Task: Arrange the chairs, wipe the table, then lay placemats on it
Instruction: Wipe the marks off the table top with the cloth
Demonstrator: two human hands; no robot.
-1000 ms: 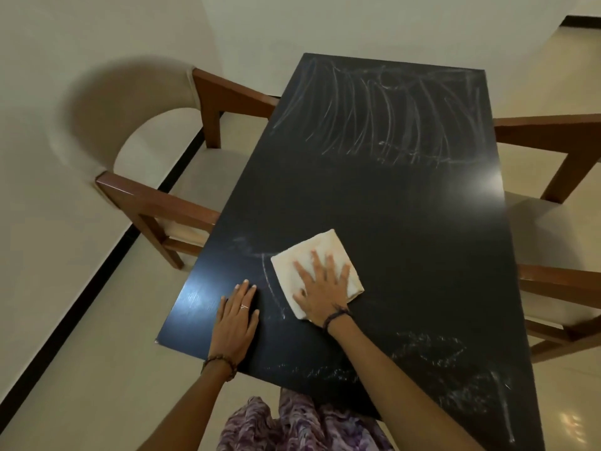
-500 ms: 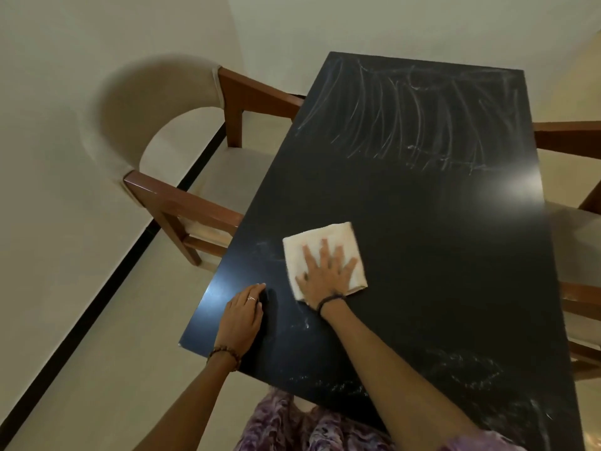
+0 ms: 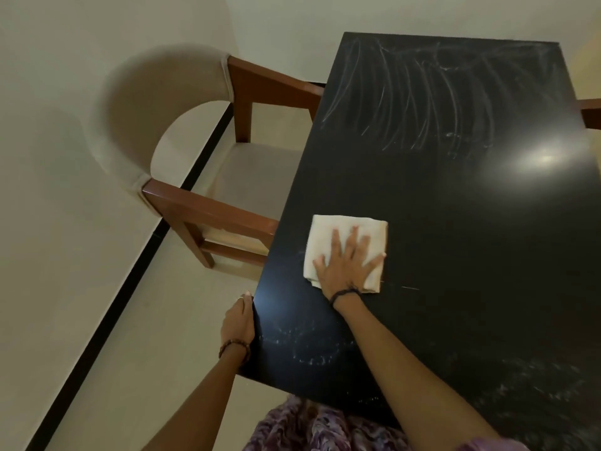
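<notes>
A black rectangular table [image 3: 455, 222] fills the right of the view, with pale wipe streaks at its far end and smudges near me. A folded cream cloth [image 3: 338, 232] lies near the table's left edge. My right hand [image 3: 348, 265] presses flat on the cloth with fingers spread. My left hand [image 3: 237, 323] grips the table's left edge close to the near corner. A wooden armchair [image 3: 208, 203] with a beige curved back and seat stands at the table's left side, its arms reaching the table edge.
The armrest of a second wooden chair [image 3: 590, 113] shows at the right edge. A beige wall with a black skirting strip [image 3: 130, 278] runs along the left. Pale tiled floor lies between the wall and the table.
My right hand has slid the cloth away from me along the left side. My left hand has left the tabletop and moved to the table's left edge. The view has shifted left.
</notes>
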